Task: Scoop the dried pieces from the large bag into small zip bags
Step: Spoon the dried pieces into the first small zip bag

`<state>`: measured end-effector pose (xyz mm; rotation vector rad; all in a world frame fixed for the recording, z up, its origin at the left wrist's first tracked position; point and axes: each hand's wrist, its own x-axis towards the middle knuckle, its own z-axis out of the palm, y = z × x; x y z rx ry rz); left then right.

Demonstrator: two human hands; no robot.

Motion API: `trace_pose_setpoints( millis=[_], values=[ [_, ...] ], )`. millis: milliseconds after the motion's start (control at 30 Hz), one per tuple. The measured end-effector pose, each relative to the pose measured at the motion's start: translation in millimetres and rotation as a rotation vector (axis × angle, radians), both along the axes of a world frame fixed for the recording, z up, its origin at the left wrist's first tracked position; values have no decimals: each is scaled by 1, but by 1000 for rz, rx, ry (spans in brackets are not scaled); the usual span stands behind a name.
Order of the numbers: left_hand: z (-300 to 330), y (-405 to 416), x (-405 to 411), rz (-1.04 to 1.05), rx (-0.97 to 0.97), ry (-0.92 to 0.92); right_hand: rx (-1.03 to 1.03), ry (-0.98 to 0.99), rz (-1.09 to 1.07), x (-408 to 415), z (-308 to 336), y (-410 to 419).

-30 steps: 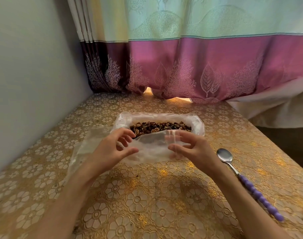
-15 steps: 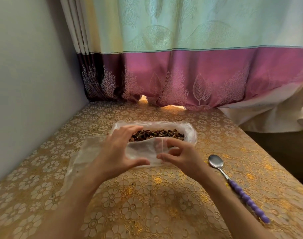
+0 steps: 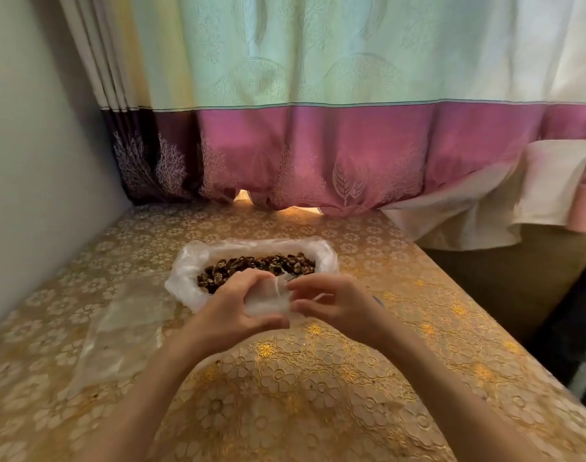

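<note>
1. Two bare hands meet just in front of the large bag, working a small zip bag between them over the gold-patterned tablecloth.
2. The left hand grips the clear bag from its left side, fingers curled over the top and thumb beneath; the right hand pinches the bag's right edge between thumb and fingertips.
3. A second ago the hands were well apart, stretching the bag wide; they have since drawn close together, bunching the plastic into a small wad.
4. That change suggests the person is rubbing the mouth to part the zip seal, a step that must finish before any scooping starts.
5. The dried pieces, dark brown, sit heaped inside the large bag, whose rim is rolled open, just beyond the hands.
6. More clear plastic, seemingly spare bags, lies flat on the cloth to the left; it is too blurred to count them.
7. The purple-handled spoon seen to the right a moment earlier is now hidden behind the right forearm.
8. No pieces are visible in the small bag, so filling has apparently not begun.
</note>
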<state>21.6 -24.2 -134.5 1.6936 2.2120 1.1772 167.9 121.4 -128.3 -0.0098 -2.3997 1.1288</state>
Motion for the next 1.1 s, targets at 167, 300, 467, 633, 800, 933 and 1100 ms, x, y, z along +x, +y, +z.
trace_pose_setpoints(
  millis=[167,300,467,633,800,933,1100],
  values=[
    [-7,-6,4,161,118,5,149,-137,-390,34,-14,27],
    [-8,-11,3,217,194,-106,178,-434,-691,59,-26,39],
    [-14,-14,2,211,207,-82,138,-762,-750,82,-25,33],
    [-13,-16,0,202,251,-97,177,-769,-797,87,-25,25],
    [-11,-19,2,199,279,-130,109,-334,-934,85,-31,18],
    [-7,-21,0,217,327,-129,-173,-32,-847,70,-22,20],
    [2,-26,-15,257,386,-149,-626,96,-538,29,-7,17]
  ],
)
